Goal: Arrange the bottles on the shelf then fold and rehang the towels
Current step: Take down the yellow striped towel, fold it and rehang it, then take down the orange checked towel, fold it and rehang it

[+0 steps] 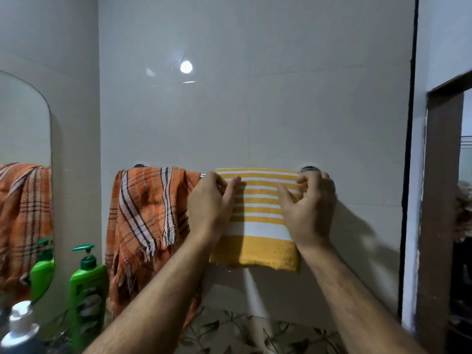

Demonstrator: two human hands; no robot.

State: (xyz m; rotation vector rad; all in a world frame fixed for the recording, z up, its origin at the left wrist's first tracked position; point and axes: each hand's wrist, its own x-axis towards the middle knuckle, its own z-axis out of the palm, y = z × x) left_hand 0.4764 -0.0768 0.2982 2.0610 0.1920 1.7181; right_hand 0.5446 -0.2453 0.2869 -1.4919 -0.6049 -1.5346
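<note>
A folded yellow towel (258, 221) hung over the rail (203, 175) on the wall, just beside an orange towel (145, 221) on the same rail. The left hand (208, 200) held its left edge with curled fingers (219, 182), and the right hand (310, 203) pinched its right edge near the top. A green bottle (86, 290) stood low at the left beside a mirror (24, 175).

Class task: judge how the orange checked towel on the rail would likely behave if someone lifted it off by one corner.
The orange checked towel would probably go floppy, since it already hangs bunched in uneven folds. Its weave looks thin and loose, so it is likely light. The frayed fringe might snag on the rail it drapes over.
</note>
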